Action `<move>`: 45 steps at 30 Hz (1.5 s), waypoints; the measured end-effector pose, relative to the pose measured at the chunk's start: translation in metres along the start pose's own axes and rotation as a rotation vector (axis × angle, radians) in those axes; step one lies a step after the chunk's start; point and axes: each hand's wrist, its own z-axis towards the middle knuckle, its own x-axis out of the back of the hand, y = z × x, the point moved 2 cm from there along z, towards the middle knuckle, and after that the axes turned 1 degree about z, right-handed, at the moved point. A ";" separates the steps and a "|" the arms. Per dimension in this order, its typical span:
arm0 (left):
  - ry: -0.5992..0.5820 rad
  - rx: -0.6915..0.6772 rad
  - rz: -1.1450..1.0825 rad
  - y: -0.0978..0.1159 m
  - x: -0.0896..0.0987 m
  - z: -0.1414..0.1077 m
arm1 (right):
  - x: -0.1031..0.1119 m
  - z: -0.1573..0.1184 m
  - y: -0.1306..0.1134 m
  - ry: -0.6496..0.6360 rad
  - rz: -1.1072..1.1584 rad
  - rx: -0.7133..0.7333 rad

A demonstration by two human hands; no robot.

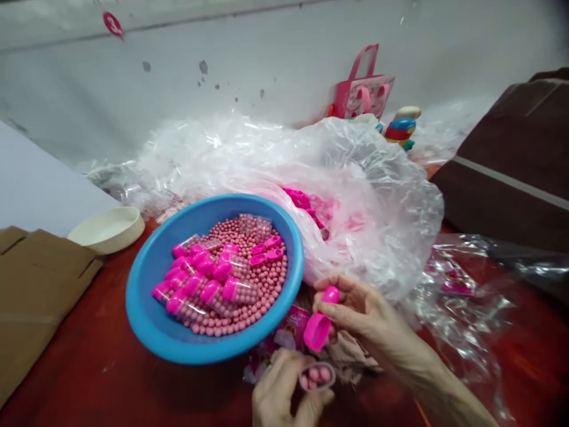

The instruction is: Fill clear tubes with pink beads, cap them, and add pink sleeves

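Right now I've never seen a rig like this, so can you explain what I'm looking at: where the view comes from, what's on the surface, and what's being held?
There's no machine here. These are a person's two bare hands, seen in one picture from a camera worn on their head, looking forward and down. The right hand holds two pink plastic caps. The left hand holds a small clear capsule with pink beads inside. On the red table sits a blue plastic basin, filled with loose pink beads and capsules with pink caps. Behind it lies a crumpled clear plastic bag with more pink parts inside.
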 end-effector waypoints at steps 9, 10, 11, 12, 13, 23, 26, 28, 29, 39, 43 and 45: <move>-0.212 0.151 0.044 -0.029 -0.018 -0.004 | 0.021 -0.046 0.046 0.061 -0.787 0.609; -0.218 0.135 0.044 -0.030 -0.017 -0.004 | 0.020 -0.048 0.048 0.046 -0.858 0.710; -0.225 0.124 0.040 -0.030 -0.017 -0.004 | 0.020 -0.049 0.050 0.037 -0.924 0.795; -0.233 0.118 0.034 -0.031 -0.016 -0.004 | 0.021 -0.052 0.052 0.026 -0.988 0.864; -0.240 0.117 0.028 -0.031 -0.016 -0.003 | 0.022 -0.054 0.054 0.014 -1.048 0.916; -0.346 0.187 -0.034 -0.027 -0.012 0.003 | 0.028 -0.062 0.062 -0.124 -1.090 0.869; -0.356 0.176 -0.067 -0.026 -0.010 0.003 | 0.024 -0.054 0.054 -0.205 -1.034 0.794; -0.359 0.176 -0.085 -0.027 -0.010 0.003 | 0.022 -0.049 0.049 -0.250 -1.037 0.766; -0.361 0.180 -0.090 -0.027 -0.010 0.004 | 0.021 -0.048 0.046 -0.270 -1.049 0.768; -0.331 0.142 -0.077 -0.030 -0.011 0.001 | 0.018 -0.047 0.046 -0.306 -1.104 0.632; -0.310 0.105 -0.105 -0.025 -0.010 0.002 | 0.008 -0.052 0.029 -0.285 -1.269 0.643; -0.298 0.063 -0.097 -0.022 -0.010 0.004 | -0.001 -0.051 0.025 -0.250 -1.340 0.647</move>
